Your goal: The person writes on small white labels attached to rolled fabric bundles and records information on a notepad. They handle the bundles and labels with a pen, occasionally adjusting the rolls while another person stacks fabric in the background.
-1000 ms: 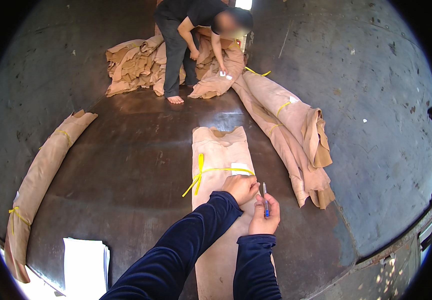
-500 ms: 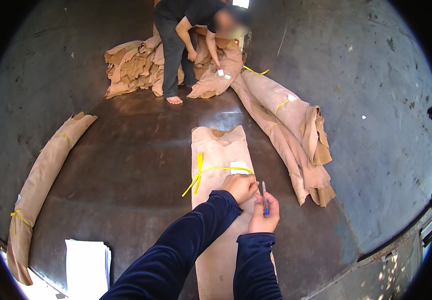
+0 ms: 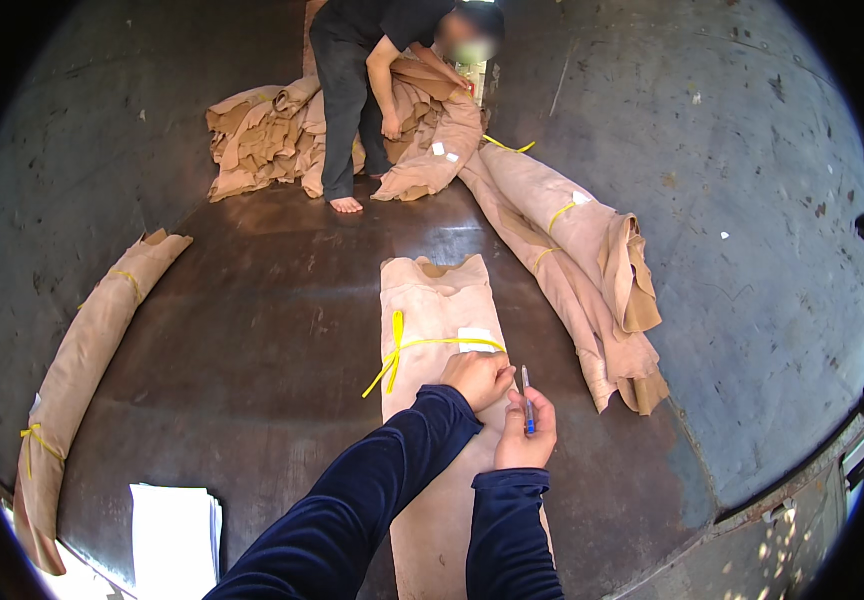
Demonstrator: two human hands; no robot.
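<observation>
A long pale-tan roll of leather (image 3: 417, 300) lies lengthwise in front of me. A yellow tie (image 3: 432, 343) runs around it, knotted into a loop at the left. Under the tie sits a white paper label (image 3: 475, 334). My left hand (image 3: 478, 381) rests on the roll's right side just below the label. Its fingers are curled closed, and anything inside them is hidden. Close beside it, my right hand (image 3: 532, 440) grips a clear pen (image 3: 529, 420) with a blue end, its tip pointing up and away from me.
A tied leather roll (image 3: 102, 330) lies at the left, with a stack of white paper (image 3: 174, 535) near it. More tied rolls (image 3: 562, 235) lean along the right wall. At the back, a barefoot person (image 3: 347, 100) bends over piled leather (image 3: 262, 140).
The person at the back has drawn one hand up from the labels on the leather there. My hands and the pen hold nearly the same place; the view has shifted slightly.
</observation>
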